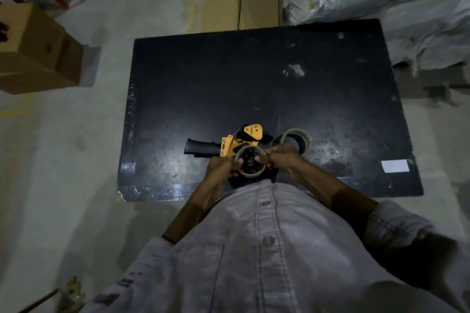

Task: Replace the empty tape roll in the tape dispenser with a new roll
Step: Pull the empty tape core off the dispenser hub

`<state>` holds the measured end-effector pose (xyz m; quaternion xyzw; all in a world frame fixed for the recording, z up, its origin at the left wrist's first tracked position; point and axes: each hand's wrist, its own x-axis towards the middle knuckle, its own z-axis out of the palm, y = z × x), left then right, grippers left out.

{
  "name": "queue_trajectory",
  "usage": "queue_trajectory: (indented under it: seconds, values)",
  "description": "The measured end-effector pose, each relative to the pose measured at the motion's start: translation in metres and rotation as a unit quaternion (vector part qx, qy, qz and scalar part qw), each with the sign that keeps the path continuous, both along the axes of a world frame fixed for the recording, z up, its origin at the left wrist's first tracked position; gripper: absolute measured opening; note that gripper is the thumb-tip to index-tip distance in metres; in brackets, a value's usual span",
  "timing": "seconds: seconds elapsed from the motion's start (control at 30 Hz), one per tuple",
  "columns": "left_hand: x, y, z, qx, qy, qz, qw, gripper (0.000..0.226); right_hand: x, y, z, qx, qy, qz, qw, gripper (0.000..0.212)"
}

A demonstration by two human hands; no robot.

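Down at the near edge of the scuffed black rectangular table (203,79), the left hand (220,168) and right hand (282,157) pinch opposite rims of the thin, nearly bare cardboard tape ring (250,175) seated on the yellow-and-black handheld tape dispenser (229,143). Just right of the dispenser a fuller clear tape roll (306,138) lies flat. Brown cardboard boxes (38,51) sit well left of the table, contents unseen.

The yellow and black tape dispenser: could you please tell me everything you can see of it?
The yellow and black tape dispenser lies on its side near the front edge of the black table, black handle pointing left. A thin, empty-looking ring sits on its black spoked hub, gripped by the left hand and right hand.
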<state>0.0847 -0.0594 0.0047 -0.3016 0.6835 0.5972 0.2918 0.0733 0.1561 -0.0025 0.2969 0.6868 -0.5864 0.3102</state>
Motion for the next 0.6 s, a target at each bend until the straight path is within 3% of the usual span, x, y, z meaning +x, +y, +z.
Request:
queue_trajectory:
  seconds: [0.27, 0.43, 0.53, 0.6]
  values:
    - [-0.010, 0.006, 0.022, 0.023, -0.009, -0.108, 0.994, 0.013, -0.003, 0.003, 0.004, 0.002, -0.020, -0.011, 1.000, 0.013]
    - [-0.028, 0.001, 0.045, 0.037, -0.014, -0.134, 0.990, 0.015, 0.006, 0.007, 0.014, -0.146, -0.074, -0.015, 0.986, 0.009]
    - [-0.031, -0.008, 0.045, 0.046, -0.007, -0.109, 0.993, 0.013, 0.004, 0.012, 0.020, -0.191, -0.062, 0.016, 0.980, 0.035]
    - [-0.026, -0.010, 0.047, 0.064, 0.018, -0.092, 0.994, 0.012, -0.001, 0.018, 0.031, -0.167, -0.019, 0.025, 0.985, 0.036]
